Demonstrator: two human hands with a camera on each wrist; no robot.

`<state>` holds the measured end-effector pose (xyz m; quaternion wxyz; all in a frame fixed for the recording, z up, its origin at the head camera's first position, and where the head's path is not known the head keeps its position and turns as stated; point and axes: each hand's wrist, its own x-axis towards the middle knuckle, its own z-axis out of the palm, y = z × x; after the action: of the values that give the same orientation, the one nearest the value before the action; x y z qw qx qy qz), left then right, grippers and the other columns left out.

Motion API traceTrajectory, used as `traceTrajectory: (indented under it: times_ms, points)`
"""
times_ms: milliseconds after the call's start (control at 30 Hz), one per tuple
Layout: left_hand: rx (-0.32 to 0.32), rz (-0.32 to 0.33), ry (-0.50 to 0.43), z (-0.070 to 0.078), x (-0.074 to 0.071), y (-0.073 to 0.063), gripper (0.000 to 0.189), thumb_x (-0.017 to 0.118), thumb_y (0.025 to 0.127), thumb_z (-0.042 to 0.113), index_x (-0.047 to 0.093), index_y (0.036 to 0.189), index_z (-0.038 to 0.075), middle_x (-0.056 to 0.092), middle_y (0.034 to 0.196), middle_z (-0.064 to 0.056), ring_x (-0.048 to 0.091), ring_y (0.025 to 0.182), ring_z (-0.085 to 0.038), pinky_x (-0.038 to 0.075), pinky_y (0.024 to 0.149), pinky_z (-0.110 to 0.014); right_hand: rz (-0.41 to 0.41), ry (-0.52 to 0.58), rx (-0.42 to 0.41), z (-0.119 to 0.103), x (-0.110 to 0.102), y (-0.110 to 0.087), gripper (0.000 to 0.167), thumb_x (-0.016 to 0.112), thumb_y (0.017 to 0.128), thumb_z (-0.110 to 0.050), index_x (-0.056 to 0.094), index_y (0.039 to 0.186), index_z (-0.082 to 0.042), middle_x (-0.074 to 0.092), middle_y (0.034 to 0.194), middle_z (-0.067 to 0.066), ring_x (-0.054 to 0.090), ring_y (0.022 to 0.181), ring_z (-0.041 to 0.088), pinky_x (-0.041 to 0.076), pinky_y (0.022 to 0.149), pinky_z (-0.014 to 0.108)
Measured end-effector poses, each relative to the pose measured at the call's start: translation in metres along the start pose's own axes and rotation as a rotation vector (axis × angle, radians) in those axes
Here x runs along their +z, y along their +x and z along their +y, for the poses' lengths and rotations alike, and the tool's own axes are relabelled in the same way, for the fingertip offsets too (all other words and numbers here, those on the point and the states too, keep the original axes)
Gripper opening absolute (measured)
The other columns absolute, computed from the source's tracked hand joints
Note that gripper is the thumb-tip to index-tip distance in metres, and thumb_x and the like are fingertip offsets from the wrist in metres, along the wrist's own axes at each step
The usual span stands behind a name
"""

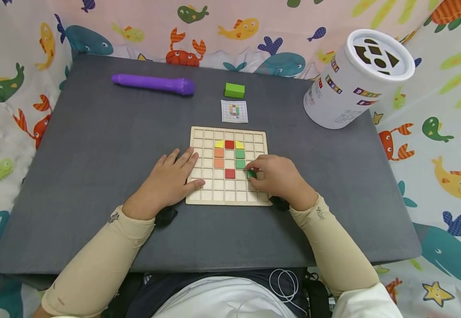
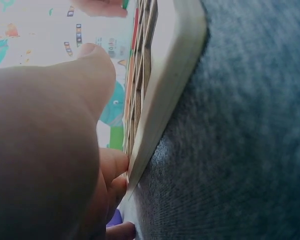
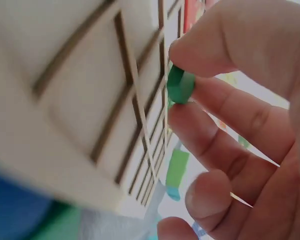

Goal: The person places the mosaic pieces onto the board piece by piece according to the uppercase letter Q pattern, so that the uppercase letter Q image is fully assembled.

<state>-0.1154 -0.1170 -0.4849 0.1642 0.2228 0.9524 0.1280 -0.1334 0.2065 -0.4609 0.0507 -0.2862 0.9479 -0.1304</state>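
Note:
A wooden grid board (image 1: 206, 197) lies mid-table with low rims between its squares. Coloured pieces sit in it: red (image 1: 229, 144) at the top and bottom, a yellow piece (image 1: 219, 144) on each side of the top red one, orange (image 1: 219, 162) down the left, green (image 1: 240, 154) down the right. My left hand (image 1: 168, 177) rests on the board's left edge, fingers spread. Thumb and fingers of my right hand (image 1: 280, 176) pinch a small green piece (image 3: 181, 86) with slanted faces, over the board's right part. Whether it touches the board I cannot tell.
Beyond the board lies a printed card (image 1: 234, 111) with a small coloured grid pattern. Behind it is a light green block (image 1: 234, 90). A purple stick (image 1: 152, 84) lies at the back left. A white tub (image 1: 333, 104) with shaped holes in its lid stands at the back right.

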Motion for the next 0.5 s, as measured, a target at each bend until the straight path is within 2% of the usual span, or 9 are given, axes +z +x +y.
traceTrajectory:
  times_ms: [133,400,500]
  points:
    - [0.008,-0.004,0.016,0.004,-0.002,0.0,0.088,0.045,0.109,0.065,0.016,0.172,0.011,0.009,0.179,-0.009,0.011,0.161,-0.043,0.012,0.127,-0.064,-0.022,0.017,0.011,-0.004,0.004,0.003,0.025,0.077,0.09,-0.017,0.084,0.113,-0.015,0.063,0.085,-0.005,0.053,0.072,0.013,0.046,0.059,0.032]
    - [0.01,0.01,0.018,0.006,-0.003,-0.003,0.086,0.048,0.11,0.062,0.018,0.172,0.009,0.012,0.178,-0.011,0.012,0.161,-0.044,0.013,0.126,-0.064,-0.02,0.131,0.063,-0.011,0.007,0.003,0.013,0.081,0.094,-0.01,0.08,0.107,-0.013,0.066,0.089,-0.003,0.057,0.075,0.015,0.052,0.068,0.034]
    - [0.008,0.02,0.014,0.006,-0.004,-0.004,0.086,0.049,0.11,0.061,0.019,0.172,0.009,0.013,0.178,-0.011,0.013,0.16,-0.045,0.014,0.126,-0.065,-0.014,0.143,0.073,-0.016,0.008,0.004,0.009,0.082,0.095,-0.01,0.081,0.104,-0.013,0.07,0.089,-0.003,0.059,0.074,0.014,0.053,0.068,0.034]
